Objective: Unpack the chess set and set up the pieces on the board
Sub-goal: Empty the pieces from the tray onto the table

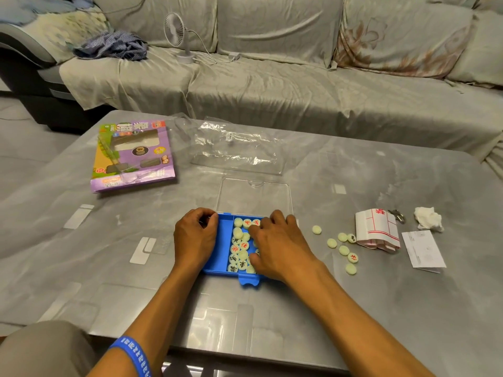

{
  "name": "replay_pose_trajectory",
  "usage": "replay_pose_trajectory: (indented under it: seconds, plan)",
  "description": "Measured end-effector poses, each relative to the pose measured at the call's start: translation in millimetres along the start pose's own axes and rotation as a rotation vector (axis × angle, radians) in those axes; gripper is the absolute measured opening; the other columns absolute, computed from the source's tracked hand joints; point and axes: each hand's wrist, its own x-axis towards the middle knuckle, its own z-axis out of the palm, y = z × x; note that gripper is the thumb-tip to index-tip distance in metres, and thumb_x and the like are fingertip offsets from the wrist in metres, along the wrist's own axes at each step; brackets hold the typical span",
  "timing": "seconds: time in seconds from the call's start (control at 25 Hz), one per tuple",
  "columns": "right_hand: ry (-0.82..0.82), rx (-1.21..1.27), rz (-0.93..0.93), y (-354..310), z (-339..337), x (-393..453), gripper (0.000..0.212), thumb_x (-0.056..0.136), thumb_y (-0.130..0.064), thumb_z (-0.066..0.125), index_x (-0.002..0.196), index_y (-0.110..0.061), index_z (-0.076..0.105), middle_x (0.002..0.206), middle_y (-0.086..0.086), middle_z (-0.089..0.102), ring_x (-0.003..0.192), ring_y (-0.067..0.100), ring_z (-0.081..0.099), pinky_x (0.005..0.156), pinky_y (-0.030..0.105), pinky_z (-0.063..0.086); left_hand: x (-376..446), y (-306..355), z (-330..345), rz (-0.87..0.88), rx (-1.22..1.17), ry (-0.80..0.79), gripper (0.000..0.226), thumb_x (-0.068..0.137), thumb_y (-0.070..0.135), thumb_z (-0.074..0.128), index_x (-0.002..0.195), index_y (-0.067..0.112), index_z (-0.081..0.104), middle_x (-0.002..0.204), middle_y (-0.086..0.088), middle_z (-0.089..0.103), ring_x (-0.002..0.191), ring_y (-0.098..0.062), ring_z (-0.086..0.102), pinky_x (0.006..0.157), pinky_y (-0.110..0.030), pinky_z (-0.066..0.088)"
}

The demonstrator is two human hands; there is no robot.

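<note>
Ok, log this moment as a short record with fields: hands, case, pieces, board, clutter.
left hand: grips the left edge of the blue case
right hand: reaches into the case over the pieces in it
case lid: clear, open, lying flat behind the case
loose pieces: seven on the table, right of the case
folded paper board: not yet unfolded
clutter: purple box, plastic bag, tissue

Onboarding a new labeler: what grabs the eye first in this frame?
The bright blue tray at the table's near centre, packed with pale round chess pieces, with both hands on it: the left hand at its left edge, the right hand over the pieces. Next, the loose pieces scattered right of the tray beside the folded paper board. Then the purple box at far left.
</note>
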Motion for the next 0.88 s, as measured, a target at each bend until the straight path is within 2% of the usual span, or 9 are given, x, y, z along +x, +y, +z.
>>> replay_pose_trajectory:
  seconds: [0.12,0.28,0.4,0.56,0.72,0.88]
  plan:
    - [0.045,0.036,0.071,-17,17,-5,0.050,0.095,-0.047,0.041,0.132,-0.014,0.046,0.130,0.010,0.050,0.121,0.030,0.042,0.098,0.044,0.033,1,-2,-1,0.007,-0.005,0.000,0.017,0.093,0.030,0.056,0.094,0.017,0.068,0.088,0.003,0.066,0.077,-0.008,0.060,0.059,-0.015,0.041]
    - [0.217,0.047,0.214,-35,41,-4,0.037,0.088,-0.046,0.050,0.103,-0.014,0.063,0.099,0.008,0.064,0.091,0.026,0.058,0.074,0.039,0.048,-1,-4,1,0.008,-0.012,0.004,0.017,0.093,0.030,0.056,0.093,0.018,0.068,0.088,0.003,0.067,0.077,-0.008,0.060,0.060,-0.015,0.043]
    - [0.283,0.162,0.238,-33,44,-1,0.031,0.082,-0.037,0.048,0.097,-0.014,0.062,0.097,0.005,0.062,0.089,0.023,0.057,0.071,0.039,0.051,-1,-3,0,0.008,-0.011,0.001,0.018,0.094,0.030,0.056,0.095,0.017,0.067,0.090,0.002,0.067,0.078,-0.008,0.060,0.061,-0.014,0.043]
    - [0.363,0.194,0.209,-28,48,-2,0.022,0.079,-0.032,0.049,0.093,-0.015,0.055,0.093,0.003,0.057,0.083,0.021,0.053,0.067,0.037,0.051,-1,-3,0,0.011,-0.004,-0.002,0.018,0.094,0.030,0.056,0.096,0.016,0.067,0.090,0.002,0.066,0.078,-0.008,0.060,0.060,-0.013,0.042]
    - [0.370,0.149,0.219,-29,49,-2,0.030,0.084,-0.040,0.044,0.094,-0.016,0.059,0.093,0.003,0.059,0.081,0.020,0.055,0.067,0.037,0.049,1,-3,0,0.008,0.004,-0.002,0.017,0.094,0.032,0.055,0.096,0.019,0.066,0.091,0.003,0.066,0.076,-0.005,0.059,0.060,-0.012,0.041]
    - [0.310,0.151,0.227,-30,52,-1,0.033,0.085,-0.039,0.038,0.096,-0.016,0.059,0.094,0.004,0.061,0.081,0.021,0.056,0.068,0.037,0.050,0,-3,1,0.007,0.006,-0.005,0.017,0.094,0.031,0.055,0.096,0.018,0.066,0.091,0.003,0.065,0.078,-0.007,0.059,0.060,-0.012,0.041]
